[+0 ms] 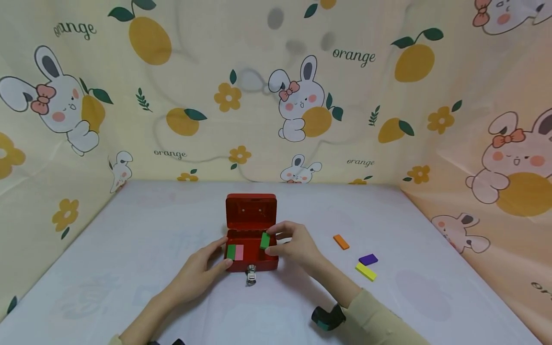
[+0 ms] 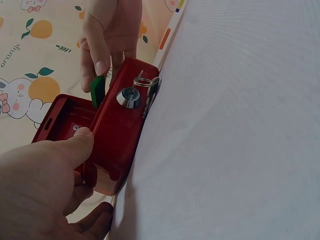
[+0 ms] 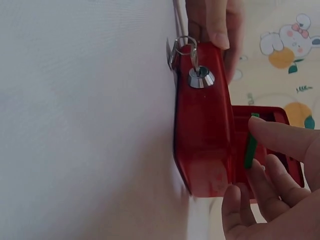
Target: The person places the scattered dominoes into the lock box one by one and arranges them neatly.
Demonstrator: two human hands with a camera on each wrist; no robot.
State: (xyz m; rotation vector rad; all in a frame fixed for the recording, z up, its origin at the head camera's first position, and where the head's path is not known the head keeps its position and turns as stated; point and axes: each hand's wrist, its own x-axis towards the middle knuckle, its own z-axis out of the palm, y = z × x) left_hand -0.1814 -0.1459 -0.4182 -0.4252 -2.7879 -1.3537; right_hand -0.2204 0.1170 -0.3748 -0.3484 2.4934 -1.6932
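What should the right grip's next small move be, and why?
Probably lower the held green block into the red box: the right grip pinches it above the open interior, the left grip holds the box's left side, and another green block and a pink block lie inside.

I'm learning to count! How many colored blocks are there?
6: a green block and a pink block in the red box, another green block in the right grip, orange block, purple block and yellow block on the table. The box may hide more.
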